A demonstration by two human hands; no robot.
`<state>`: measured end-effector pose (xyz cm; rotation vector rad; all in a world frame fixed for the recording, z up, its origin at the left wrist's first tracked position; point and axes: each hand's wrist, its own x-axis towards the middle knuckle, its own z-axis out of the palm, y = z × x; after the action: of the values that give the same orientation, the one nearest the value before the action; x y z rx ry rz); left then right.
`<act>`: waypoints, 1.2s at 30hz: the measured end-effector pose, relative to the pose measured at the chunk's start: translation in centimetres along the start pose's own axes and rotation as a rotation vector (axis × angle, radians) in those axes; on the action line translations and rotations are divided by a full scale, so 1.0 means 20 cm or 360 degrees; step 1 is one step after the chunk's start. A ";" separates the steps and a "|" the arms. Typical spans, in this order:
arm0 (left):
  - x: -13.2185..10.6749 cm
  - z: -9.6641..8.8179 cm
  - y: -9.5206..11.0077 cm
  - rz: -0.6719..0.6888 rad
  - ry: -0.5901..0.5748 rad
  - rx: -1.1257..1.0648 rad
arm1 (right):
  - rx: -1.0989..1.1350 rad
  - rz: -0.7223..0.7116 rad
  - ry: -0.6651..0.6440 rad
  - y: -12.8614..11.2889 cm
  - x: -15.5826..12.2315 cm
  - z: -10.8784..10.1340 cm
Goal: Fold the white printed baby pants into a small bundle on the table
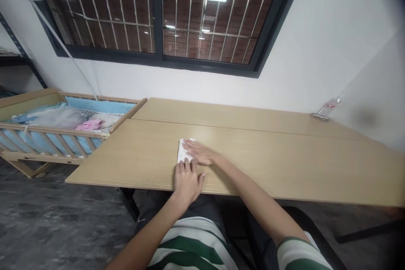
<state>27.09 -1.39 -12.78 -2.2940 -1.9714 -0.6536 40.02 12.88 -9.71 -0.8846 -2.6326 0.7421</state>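
Note:
A small folded white cloth (181,150) lies on the wooden table (284,164) near its front edge. My right hand (200,152) lies flat on the cloth, fingers stretched out and pointing left. My left hand (187,181) rests flat on the table just in front of the cloth, its fingertips touching the cloth's near edge. Neither hand grips anything.
A wooden baby cot (53,130) with blue lining and pink and white cloths stands left of the table. A small plastic bottle (325,109) lies at the table's far right by the wall. A barred window (158,12) is above.

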 end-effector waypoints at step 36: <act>0.14 -0.28 -0.41 0.0007 -0.0256 -0.0282 | 0.0274 0.0290 0.0776 -0.17 -0.01 0.19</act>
<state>17.92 1.13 -8.66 -2.5268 -2.0521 -0.6894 36.98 9.06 -11.09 -1.1026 -2.0532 0.6792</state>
